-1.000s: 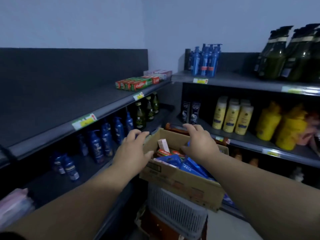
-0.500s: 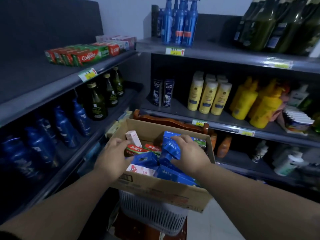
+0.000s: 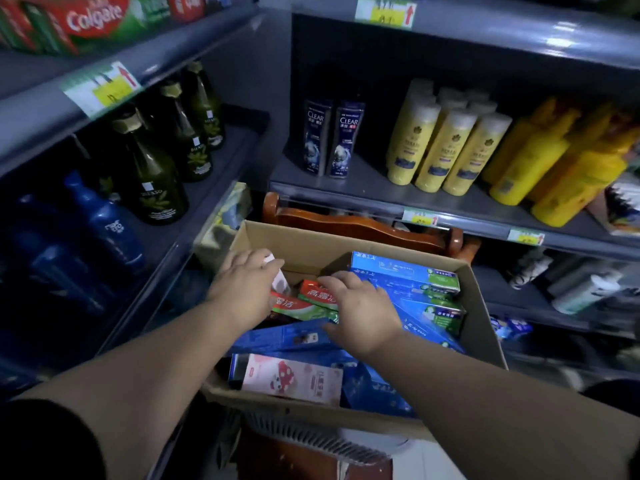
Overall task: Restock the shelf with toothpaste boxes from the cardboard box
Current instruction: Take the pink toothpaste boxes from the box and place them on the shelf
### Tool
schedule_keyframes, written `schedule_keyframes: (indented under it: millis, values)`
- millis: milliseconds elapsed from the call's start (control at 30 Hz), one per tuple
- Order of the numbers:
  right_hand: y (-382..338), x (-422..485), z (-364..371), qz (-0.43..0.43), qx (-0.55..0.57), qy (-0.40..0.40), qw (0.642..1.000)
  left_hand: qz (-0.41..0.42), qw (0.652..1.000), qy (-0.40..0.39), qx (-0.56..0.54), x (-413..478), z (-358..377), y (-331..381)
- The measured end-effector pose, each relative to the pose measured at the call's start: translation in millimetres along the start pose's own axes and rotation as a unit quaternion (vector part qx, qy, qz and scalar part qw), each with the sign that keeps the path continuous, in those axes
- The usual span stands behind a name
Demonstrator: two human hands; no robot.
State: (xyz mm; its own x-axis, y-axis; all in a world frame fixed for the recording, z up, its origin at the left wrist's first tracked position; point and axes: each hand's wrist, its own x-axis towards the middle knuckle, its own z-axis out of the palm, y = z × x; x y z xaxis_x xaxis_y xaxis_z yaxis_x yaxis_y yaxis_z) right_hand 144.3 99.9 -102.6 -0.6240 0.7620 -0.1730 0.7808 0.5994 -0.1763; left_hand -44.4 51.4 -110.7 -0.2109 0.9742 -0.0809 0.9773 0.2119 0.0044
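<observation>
In the cardboard box (image 3: pixel 304 244), the left hand (image 3: pixel 244 289) curls round a small white box (image 3: pixel 275 264) while the right hand (image 3: pixel 363 313) lies open on the red toothpaste boxes (image 3: pixel 317 294), so pinch one by its long sides and lift it straight up.

Carton (image 3: pixel 304 244) open on top, I can drop in from above. Blue boxes (image 3: pixel 405 271) pack its right; a gap shows only far middle. Chair back (image 3: pixel 360 225) just behind. Top shelf (image 3: pixel 180 39) bare this side of Colgate boxes (image 3: pixel 90 19).

Cardboard box (image 3: pixel 311 244) of toothpaste boxes (image 3: pixel 405 271), left hand (image 3: pixel 242 289) and right hand (image 3: pixel 363 310) inside
</observation>
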Motion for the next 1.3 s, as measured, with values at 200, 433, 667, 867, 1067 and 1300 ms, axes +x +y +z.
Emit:
schedule_keyframes:
  millis: [200,433,667,867,1067,1300]
  values:
    - [-8,12,9,0.013,-0.026,0.018,0.999,0.03,0.987,-0.083,0.134,38,10,-4]
    - [-10,17,13,0.011,-0.018,0.022,1.0,0.049,0.977,-0.069,0.197,47,12,-1]
    - [-10,23,12,0.007,0.005,0.043,0.999,0.095,0.992,0.025,0.086,29,-1,1]
    - [-21,25,2,-0.02,0.152,0.087,0.984,0.111,0.967,0.099,-0.205,-10,-28,-3]
    - [-22,11,-9,-0.034,0.229,0.079,0.97,0.061,0.934,0.11,-0.334,-45,-31,6]
    - [-8,-17,-18,-0.036,0.22,0.066,0.973,-0.011,0.974,-0.218,-0.069,-69,1,14]
